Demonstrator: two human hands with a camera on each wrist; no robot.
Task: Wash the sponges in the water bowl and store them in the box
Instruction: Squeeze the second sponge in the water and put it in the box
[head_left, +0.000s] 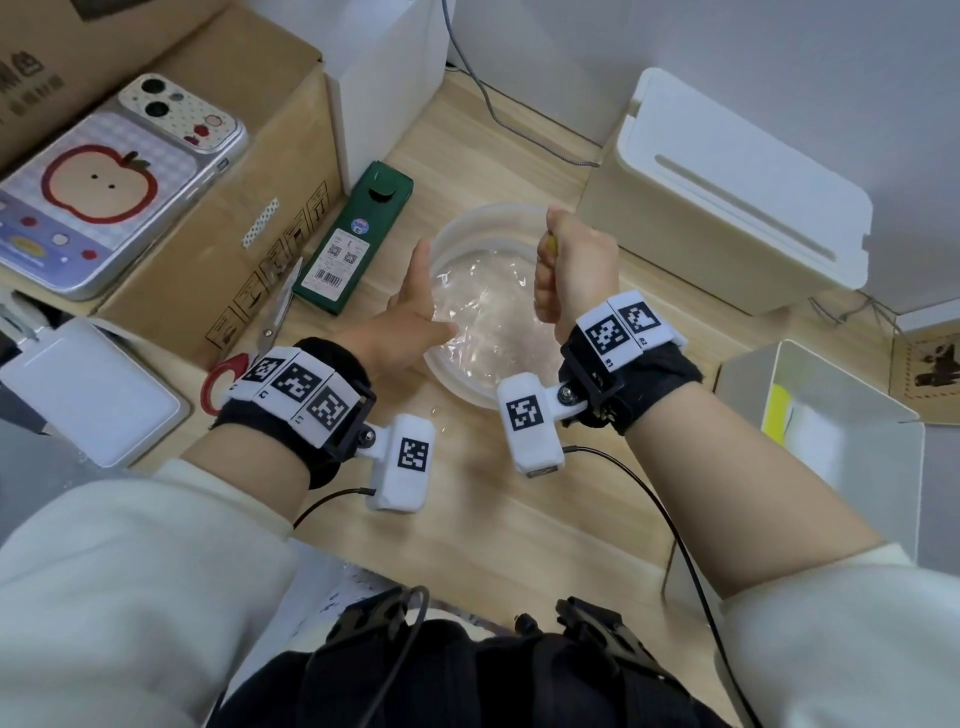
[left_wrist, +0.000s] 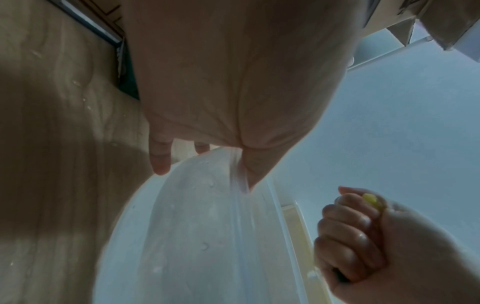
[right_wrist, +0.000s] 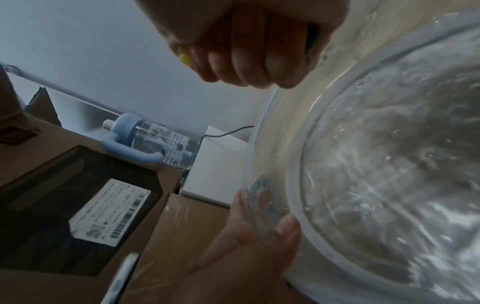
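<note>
Squeezing is the observed action at the right hand (head_left: 574, 270): its fingers (right_wrist: 249, 59) are curled into a tight fist around a yellow sponge (left_wrist: 371, 200), of which only a small yellow edge shows between the fingers in all three views. The fist is held above the far right part of the water bowl (head_left: 470, 387), clear of the water. The bowl, translucent plastic, stands near the middle of the wooden surface (head_left: 483, 519) and contains disturbed, rippled water.

The left hand (head_left: 410, 317) is at the bowl's left rim, fingers extended and relaxed; the thumb lies over the rim on the inside and the fingers rest against the outer wall, as seen through the plastic from the right wrist view. It holds nothing else.

An open white box (head_left: 826, 415) sits toward the right edge of the surface, with a yellow item visible inside against its left wall; whether that item is a sponge cannot be told. A green carton (head_left: 356, 244) lies just left of the bowl. Red-handled scissors (head_left: 260, 343) lie further left, beside a cardboard carton (head_left: 249, 171) bearing a phone (head_left: 119, 192). Water droplets mark the surface near the bowl.
</note>
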